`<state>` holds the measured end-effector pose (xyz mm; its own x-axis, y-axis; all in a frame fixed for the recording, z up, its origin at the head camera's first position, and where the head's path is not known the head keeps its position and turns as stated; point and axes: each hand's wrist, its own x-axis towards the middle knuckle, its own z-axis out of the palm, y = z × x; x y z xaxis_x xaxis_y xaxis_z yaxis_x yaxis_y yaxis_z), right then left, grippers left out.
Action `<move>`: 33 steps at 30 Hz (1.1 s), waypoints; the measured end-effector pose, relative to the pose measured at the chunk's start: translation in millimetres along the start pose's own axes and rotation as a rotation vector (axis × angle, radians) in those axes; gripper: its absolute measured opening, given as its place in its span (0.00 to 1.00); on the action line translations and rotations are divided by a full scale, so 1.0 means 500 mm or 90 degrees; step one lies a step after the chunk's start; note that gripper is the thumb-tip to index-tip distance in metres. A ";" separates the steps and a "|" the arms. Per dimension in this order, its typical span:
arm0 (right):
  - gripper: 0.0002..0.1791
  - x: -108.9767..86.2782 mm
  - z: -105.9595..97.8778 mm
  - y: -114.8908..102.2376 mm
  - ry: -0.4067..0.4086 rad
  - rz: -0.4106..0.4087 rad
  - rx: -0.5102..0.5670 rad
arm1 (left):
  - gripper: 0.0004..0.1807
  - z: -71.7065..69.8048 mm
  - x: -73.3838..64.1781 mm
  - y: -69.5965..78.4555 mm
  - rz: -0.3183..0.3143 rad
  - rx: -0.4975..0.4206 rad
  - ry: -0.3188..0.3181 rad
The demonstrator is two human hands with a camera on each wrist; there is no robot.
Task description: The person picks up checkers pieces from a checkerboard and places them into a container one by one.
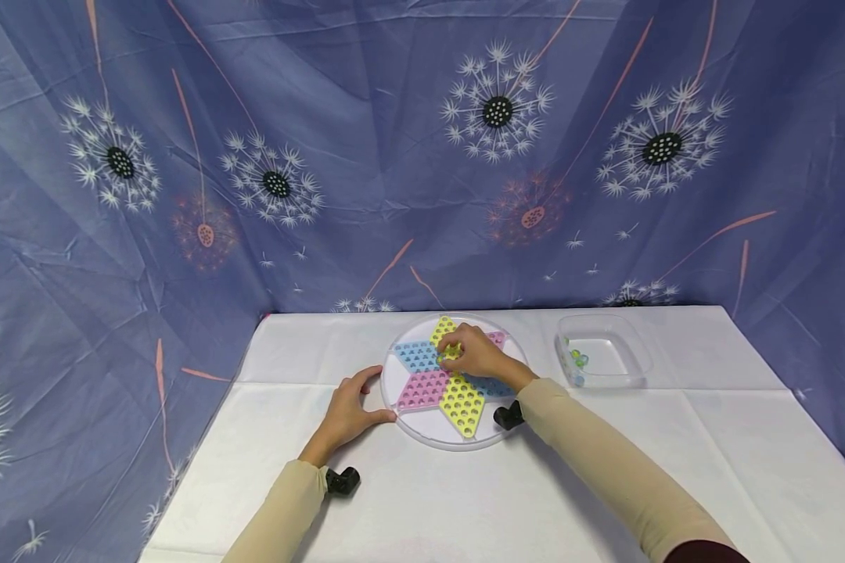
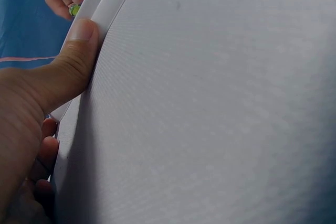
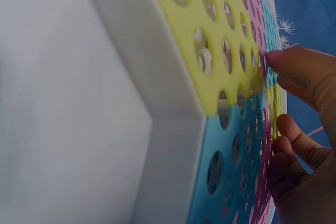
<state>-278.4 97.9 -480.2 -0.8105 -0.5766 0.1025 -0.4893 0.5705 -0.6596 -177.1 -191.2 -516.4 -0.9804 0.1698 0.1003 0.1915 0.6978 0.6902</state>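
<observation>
A round white Chinese checkers board [image 1: 422, 428] lies on the table, its star of yellow, pink and blue points dotted with holes. My right hand [image 1: 479, 353] reaches over the star's upper middle with fingertips low to the holes. In the left wrist view a green marble [image 2: 74, 10] shows at that hand's fingertips, pinched there; the right wrist view hides it behind the fingers. At the board's left rim rests my left hand [image 1: 348, 408], thumb and index finger spread apart along the edge. Its thumb [image 2: 79, 51] presses the rim in the left wrist view.
Right of the board stands a clear plastic container [image 1: 613, 381] with several green and bluish marbles [image 1: 577, 358] at its left side. A white cloth [image 1: 422, 508] covers the table. Behind the far edge hangs a blue curtain [image 1: 380, 156] with dandelion print.
</observation>
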 end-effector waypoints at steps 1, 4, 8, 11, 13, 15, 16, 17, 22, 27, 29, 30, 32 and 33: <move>0.08 0.000 0.001 0.001 0.001 -0.005 -0.005 | 0.53 0.000 0.000 0.000 0.000 0.000 0.000; 0.06 0.002 0.004 0.003 0.003 -0.016 -0.019 | 0.53 -0.001 -0.001 0.000 0.000 -0.002 0.000; 0.04 0.003 0.005 0.003 0.004 -0.022 -0.025 | 0.53 0.000 -0.001 0.000 0.002 -0.001 -0.001; 0.04 0.002 0.006 0.001 0.005 -0.023 -0.027 | 0.53 0.000 -0.001 -0.001 0.003 0.000 -0.002; 0.04 0.002 0.007 0.002 0.006 -0.023 -0.029 | 0.53 0.000 -0.001 -0.001 0.004 0.000 -0.002; 0.04 0.002 0.007 0.001 0.007 -0.022 -0.032 | 0.53 0.000 -0.001 -0.001 0.005 -0.001 -0.003; 0.04 0.003 0.008 0.001 0.007 -0.021 -0.033 | 0.53 0.000 -0.001 -0.001 0.005 -0.001 -0.002; 0.04 0.002 0.008 0.001 0.007 -0.020 -0.034 | 0.53 0.000 -0.001 -0.001 0.005 -0.001 -0.003; 0.04 0.003 0.008 -0.001 0.005 -0.012 -0.035 | 0.53 0.001 0.000 -0.004 0.003 0.004 -0.003; 0.05 0.003 0.003 -0.004 -0.008 -0.013 -0.033 | 0.53 0.001 0.001 -0.005 0.005 0.006 -0.001; 0.05 0.003 0.000 -0.006 -0.013 -0.008 -0.028 | 0.53 0.001 0.001 -0.006 0.005 0.005 0.000; 0.05 0.004 -0.002 -0.006 -0.014 -0.006 -0.022 | 0.53 0.002 0.001 -0.006 0.006 0.005 0.000; 0.06 0.004 -0.007 -0.008 -0.014 0.004 -0.012 | 0.53 0.002 0.000 -0.006 0.007 0.005 0.001; 0.06 0.005 -0.009 -0.009 -0.013 0.011 -0.006 | 0.53 0.001 -0.001 -0.005 0.006 0.006 0.000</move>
<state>-279.7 96.9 -473.6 -0.8123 -0.5782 0.0765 -0.4786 0.5858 -0.6541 -177.3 -192.7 -518.7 -0.9785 0.1765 0.1065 0.2010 0.7026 0.6826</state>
